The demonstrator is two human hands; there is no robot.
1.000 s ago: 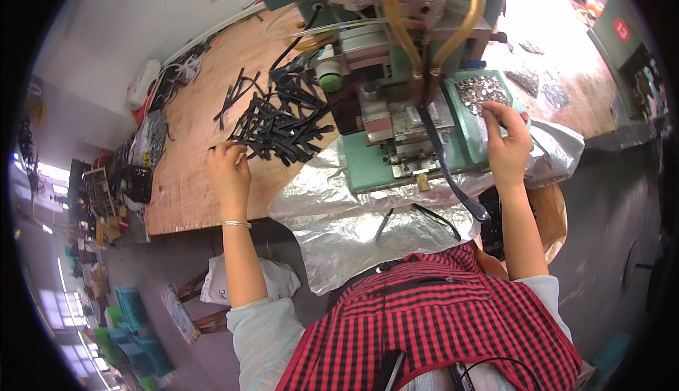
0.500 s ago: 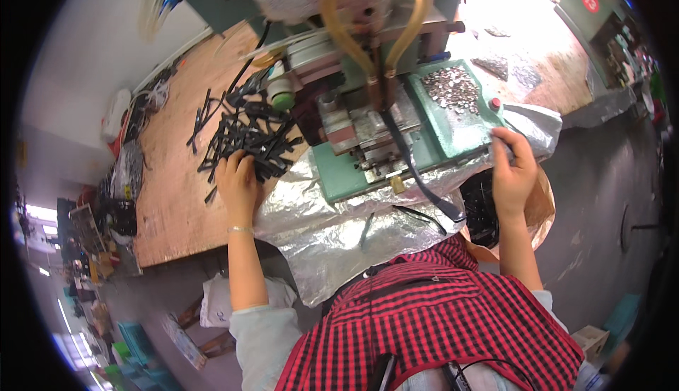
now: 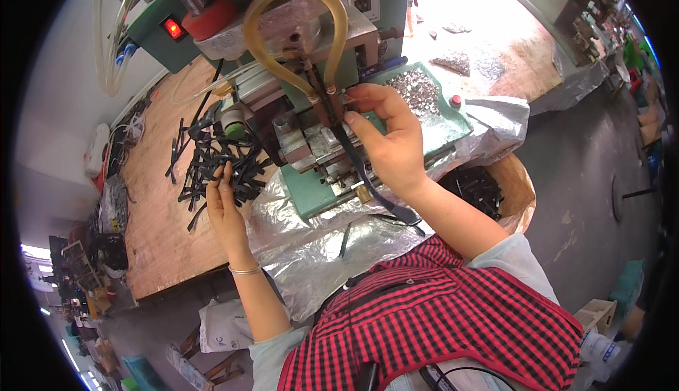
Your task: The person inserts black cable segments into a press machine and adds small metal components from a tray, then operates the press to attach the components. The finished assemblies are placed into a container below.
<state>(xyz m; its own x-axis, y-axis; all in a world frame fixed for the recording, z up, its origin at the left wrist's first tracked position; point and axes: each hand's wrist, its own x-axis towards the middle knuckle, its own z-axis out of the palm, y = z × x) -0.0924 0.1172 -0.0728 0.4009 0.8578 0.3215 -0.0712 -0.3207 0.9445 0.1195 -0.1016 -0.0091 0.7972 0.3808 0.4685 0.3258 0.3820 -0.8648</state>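
At the eight o'clock side of the machine (image 3: 300, 23), taking its clamp as the centre of the dial, the left hand (image 3: 228, 210) reaches into a heap of black strips (image 3: 240, 171) lying loose on the wooden surface (image 3: 155, 228). Its fingertips are at the near edge of the heap; whether they grip a strip I cannot tell.

Toward three o'clock, the right hand (image 3: 396, 140) comes in across the machine, thumb and forefinger bent toward each other just beside the copper-coloured rods (image 3: 327, 108). I cannot tell whether anything is pinched between those fingertips. From below the rods a single black strip (image 3: 352, 154) slants down toward five o'clock, its wider end over a silvery sheet (image 3: 311, 249).

That sheet spreads at six o'clock, with a thin dark piece (image 3: 344, 240) lying on it. Around two o'clock, partly behind the right hand, a pale green tray (image 3: 453, 136) holds many small shiny pieces (image 3: 417, 90). Near four o'clock stands an open brown bag (image 3: 520, 186) with dark scraps inside. A yellowish tube (image 3: 339, 30) loops up at twelve, and a bottle with a green end (image 3: 233, 123) lies at nine, beside the heap.
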